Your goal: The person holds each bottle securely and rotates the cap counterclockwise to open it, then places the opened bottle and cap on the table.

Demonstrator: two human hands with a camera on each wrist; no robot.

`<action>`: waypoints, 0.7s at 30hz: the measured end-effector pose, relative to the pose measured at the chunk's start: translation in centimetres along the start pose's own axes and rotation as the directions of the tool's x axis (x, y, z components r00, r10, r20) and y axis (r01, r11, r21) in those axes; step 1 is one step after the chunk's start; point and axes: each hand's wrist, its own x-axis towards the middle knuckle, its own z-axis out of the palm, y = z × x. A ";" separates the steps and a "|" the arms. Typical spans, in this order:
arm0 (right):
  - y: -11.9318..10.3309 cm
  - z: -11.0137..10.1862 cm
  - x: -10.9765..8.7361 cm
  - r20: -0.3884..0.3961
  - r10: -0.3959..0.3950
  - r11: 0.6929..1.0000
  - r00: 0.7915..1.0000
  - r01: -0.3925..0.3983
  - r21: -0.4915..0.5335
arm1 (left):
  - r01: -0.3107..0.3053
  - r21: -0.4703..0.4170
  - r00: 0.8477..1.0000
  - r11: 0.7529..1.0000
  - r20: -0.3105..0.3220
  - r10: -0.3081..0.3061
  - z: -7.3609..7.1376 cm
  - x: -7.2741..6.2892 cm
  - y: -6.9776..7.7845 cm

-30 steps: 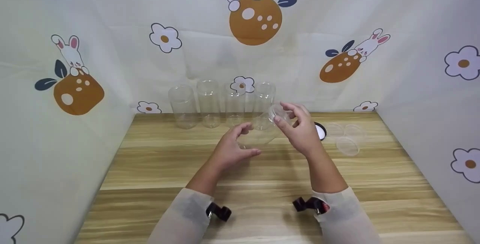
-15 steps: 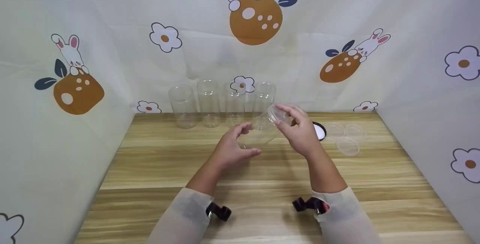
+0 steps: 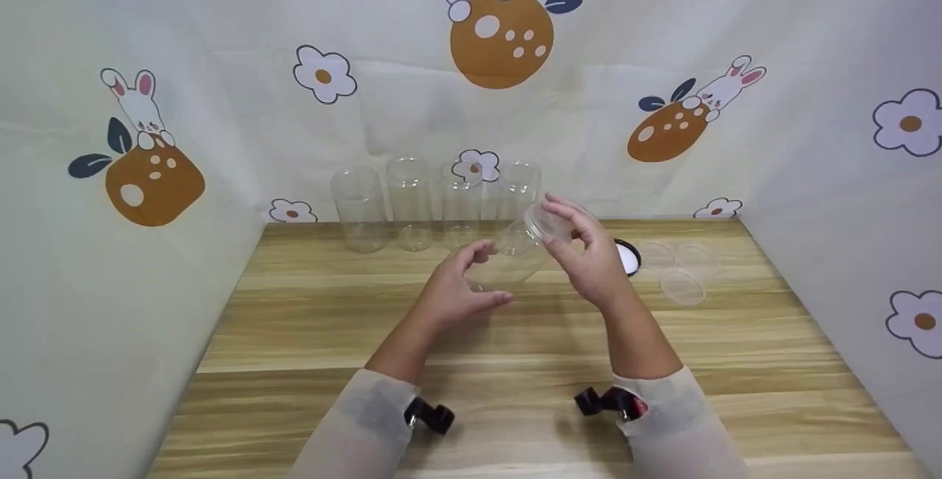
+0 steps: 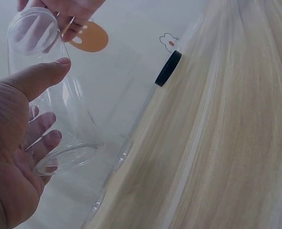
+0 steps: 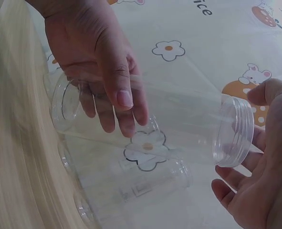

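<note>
A clear, straight-sided jar (image 5: 179, 119) is held tilted above the table, its threaded mouth towards the right hand. My left hand (image 3: 456, 291) grips its body, thumb on one side and fingers round the other; the left wrist view shows the fingers through the clear wall. At the mouth end, my right hand (image 3: 592, 254) curls its thumb and fingers about the rim (image 5: 236, 131). Whether a clear lid sits in the mouth cannot be made out. Beyond the right hand lies a black-rimmed lid (image 3: 628, 257) with a white inside, partly hidden by that hand.
Several more clear jars (image 3: 359, 207) stand upright in a row along the back wall. Three clear discs (image 3: 682, 286) lie close together on the right of the wood-grain table (image 3: 309, 346). Printed cloth walls (image 3: 397, 111) enclose the back and sides.
The right hand's fingers and thumb have shifted round the jar's mouth, the index finger now lifted and spread farther from the thumb. The left hand and the jar have stayed in place.
</note>
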 end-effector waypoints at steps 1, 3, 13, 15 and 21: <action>0.0 0.0 0.0 -0.009 0.011 1.000 1.000 -0.011 -0.017 | -0.001 0.000 1.000 1.000 0.000 0.001 0.0 0.0 0.0; 0.0 -0.1 0.1 -0.028 0.042 0.998 0.999 -0.044 -0.053 | -0.004 -0.004 1.000 1.000 -0.001 0.004 0.0 0.0 0.0; -0.2 0.0 0.4 -0.088 0.110 0.982 0.990 -0.122 -0.146 | 0.008 0.003 1.000 1.000 0.000 -0.008 0.0 0.0 0.2; -0.2 0.0 0.4 -0.088 0.103 0.983 0.991 -0.115 -0.144 | 0.006 0.002 1.000 1.000 0.001 -0.006 -0.1 0.0 0.2; -0.2 0.1 0.1 -0.054 0.071 0.994 0.996 -0.075 -0.076 | 0.012 -0.004 1.000 1.000 -0.001 -0.012 -0.1 -0.1 0.1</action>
